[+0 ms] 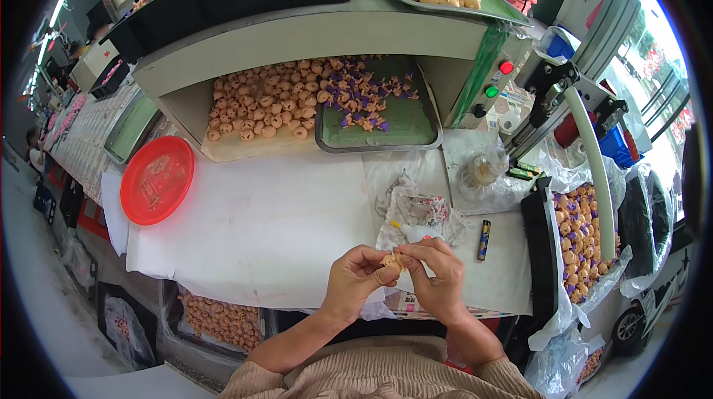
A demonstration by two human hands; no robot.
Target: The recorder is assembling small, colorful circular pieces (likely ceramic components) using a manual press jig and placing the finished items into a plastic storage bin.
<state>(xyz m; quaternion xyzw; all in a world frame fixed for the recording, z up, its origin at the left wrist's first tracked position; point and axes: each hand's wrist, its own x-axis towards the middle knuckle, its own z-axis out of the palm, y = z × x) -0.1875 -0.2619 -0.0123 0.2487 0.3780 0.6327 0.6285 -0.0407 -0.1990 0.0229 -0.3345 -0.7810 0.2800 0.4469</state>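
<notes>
while both hands met over the white table near its front edge, the left hand and right hand pinched 1 small tan figure between closed fingertips — it looked like a fitting or trimming step on a single piece. any next move would call for a fine, steady grip. the figure seemed smooth and rounded, like the heap beyond; a crinkled bag lay near, a glossy red plate well apart.
</notes>
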